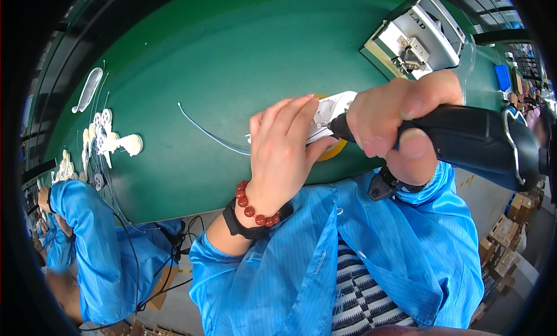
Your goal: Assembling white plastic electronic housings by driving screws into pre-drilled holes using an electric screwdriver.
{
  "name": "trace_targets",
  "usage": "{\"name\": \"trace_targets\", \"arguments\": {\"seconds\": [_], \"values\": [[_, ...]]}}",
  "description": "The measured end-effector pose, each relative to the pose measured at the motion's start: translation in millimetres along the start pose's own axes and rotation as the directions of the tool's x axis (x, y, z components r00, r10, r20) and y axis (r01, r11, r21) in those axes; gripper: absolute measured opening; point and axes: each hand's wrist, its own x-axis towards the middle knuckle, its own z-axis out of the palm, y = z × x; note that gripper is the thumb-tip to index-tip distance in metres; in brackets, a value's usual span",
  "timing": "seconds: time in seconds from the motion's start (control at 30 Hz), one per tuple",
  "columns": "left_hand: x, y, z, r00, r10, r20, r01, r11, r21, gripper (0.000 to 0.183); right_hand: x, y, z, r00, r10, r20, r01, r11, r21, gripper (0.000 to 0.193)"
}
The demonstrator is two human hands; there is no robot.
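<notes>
My right hand (400, 115) is wrapped round a black electric screwdriver (473, 136), which lies nearly level with its tip pointing left. The tip meets a small white plastic housing (333, 107), or ends just above it; I cannot tell which. My left hand (281, 138) presses over the housing's left side and grips it, thumb along the near edge, covering much of it. Beneath the housing shows a round yellow ring (333, 152), mostly hidden. A thin blue-and-white cable (209, 134) runs out from under my left hand and curves away to the left.
A grey-white box-shaped machine (420, 37) stands at the back right of the green table (232, 57). White plastic parts (110, 140) with cables and a clear oval piece (90, 89) lie at the left. A co-worker's blue sleeve (81, 211) rests at the left edge.
</notes>
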Motion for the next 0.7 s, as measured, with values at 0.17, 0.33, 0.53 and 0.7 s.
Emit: {"name": "trace_targets", "arguments": {"seconds": [0.17,0.33,0.53,0.7], "values": [[-3.4,-3.6,3.1,1.000,-0.019,-0.003,0.019,0.999,-0.033,0.054,-2.2,7.7,-9.5,0.996,0.059,0.071,-0.049,0.990,-0.133,0.030],[-3.1,-3.4,5.0,1.000,-0.022,-0.002,0.022,1.000,-0.018,0.054,-3.9,11.3,-9.8,0.995,0.080,0.066,-0.066,0.979,-0.192,0.029],[-2.5,-3.9,5.3,1.000,-0.025,-0.008,0.024,1.000,-0.017,0.054,-3.6,15.9,-6.9,0.998,0.048,0.035,-0.043,0.992,-0.120,0.030],[-1.9,-4.5,5.0,1.000,-0.022,-0.006,0.021,0.999,-0.024,0.054,-3.4,17.9,-7.6,0.998,0.055,0.043,-0.050,0.993,-0.111,0.031]]}}
